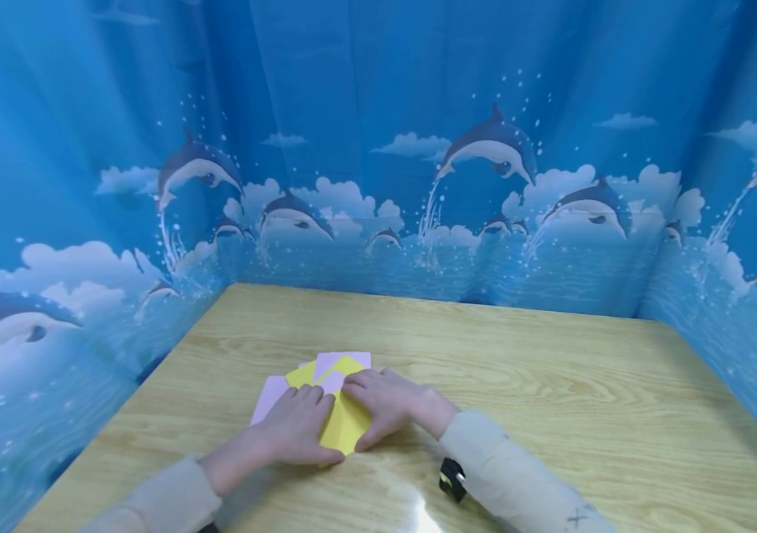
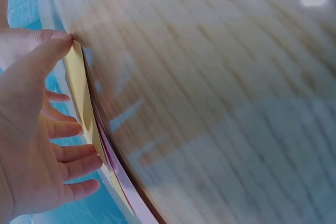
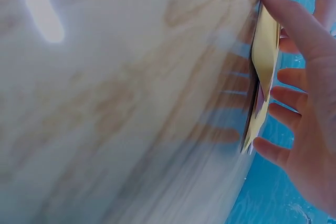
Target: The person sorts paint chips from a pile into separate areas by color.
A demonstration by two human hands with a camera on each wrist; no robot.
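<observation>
Yellow and pink paper sheets lie overlapped and fanned out on the table. On top, a yellow sheet [image 1: 344, 428] sits between the two hands, its surface slightly bowed in the right wrist view. A pink sheet [image 1: 267, 397] sticks out at the left, and another pink sheet [image 1: 360, 359] at the far end. My left hand [image 1: 297, 426] rests on the left side of the sheets, fingers spread, its thumb at the near corner of the yellow one. From the right, my right hand [image 1: 388, 403] touches the same yellow sheet with extended fingers, thumb along its near edge.
The wood-grain table [image 1: 552, 400] reaches well to the right of the sheets and reflects light near its front. A blue curtain [image 1: 365, 111] printed with dolphins surrounds it at the back and sides. A small black device [image 1: 452, 480] shows beneath the right sleeve.
</observation>
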